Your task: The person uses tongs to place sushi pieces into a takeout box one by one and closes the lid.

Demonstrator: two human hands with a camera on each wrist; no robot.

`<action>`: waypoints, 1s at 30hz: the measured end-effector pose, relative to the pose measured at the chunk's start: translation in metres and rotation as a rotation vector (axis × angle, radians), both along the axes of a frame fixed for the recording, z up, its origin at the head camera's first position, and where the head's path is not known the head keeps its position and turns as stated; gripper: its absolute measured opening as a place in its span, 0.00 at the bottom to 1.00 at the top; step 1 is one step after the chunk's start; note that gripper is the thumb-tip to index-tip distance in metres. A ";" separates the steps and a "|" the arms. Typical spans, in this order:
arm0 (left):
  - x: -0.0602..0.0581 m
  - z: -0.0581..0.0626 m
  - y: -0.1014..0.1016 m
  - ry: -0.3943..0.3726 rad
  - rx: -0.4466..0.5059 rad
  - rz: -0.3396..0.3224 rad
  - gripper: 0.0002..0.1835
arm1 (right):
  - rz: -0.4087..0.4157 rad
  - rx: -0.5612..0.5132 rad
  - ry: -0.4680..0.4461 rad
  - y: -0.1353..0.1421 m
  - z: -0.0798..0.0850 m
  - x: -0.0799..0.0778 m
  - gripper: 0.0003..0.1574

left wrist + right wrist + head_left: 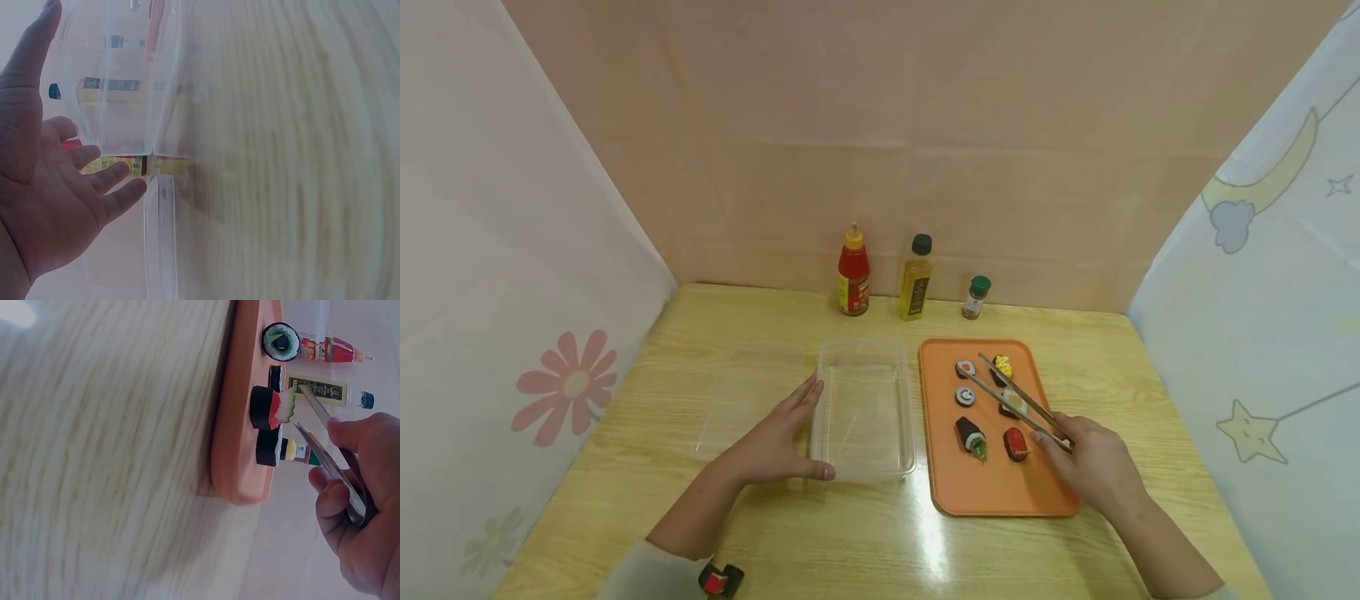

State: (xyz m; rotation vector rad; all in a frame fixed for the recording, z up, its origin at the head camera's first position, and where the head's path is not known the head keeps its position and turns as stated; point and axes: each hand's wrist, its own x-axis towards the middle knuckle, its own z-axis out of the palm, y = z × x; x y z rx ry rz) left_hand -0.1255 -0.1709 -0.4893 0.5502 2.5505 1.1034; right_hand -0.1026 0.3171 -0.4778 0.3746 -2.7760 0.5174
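Observation:
In the head view my right hand grips a pair of metal tongs, their two arms spread over the orange tray. On that tray lie several sushi pieces, among them a red-topped piece, a hand roll and a small round roll. No piece is held between the tong tips in the right wrist view. My left hand is spread at the left side of a clear plastic container, fingers extended; whether it touches the wall I cannot tell. Nothing is in its palm in the left wrist view.
A clear lid lies left of the container. Along the back stand a red sauce bottle, an oil bottle and a small green-capped jar. Fabric walls enclose the wooden table at the back and sides.

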 end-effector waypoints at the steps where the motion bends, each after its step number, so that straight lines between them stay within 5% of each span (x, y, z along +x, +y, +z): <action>1: 0.000 0.000 0.000 -0.002 -0.002 0.001 0.73 | 0.004 0.006 -0.005 -0.001 0.000 -0.001 0.28; 14: 0.000 0.000 -0.001 -0.002 -0.015 0.005 0.73 | -0.023 0.084 -0.136 -0.013 0.009 -0.008 0.29; 30: 0.001 -0.001 -0.001 -0.019 0.014 0.002 0.73 | -0.011 0.132 -0.149 -0.016 0.009 -0.010 0.21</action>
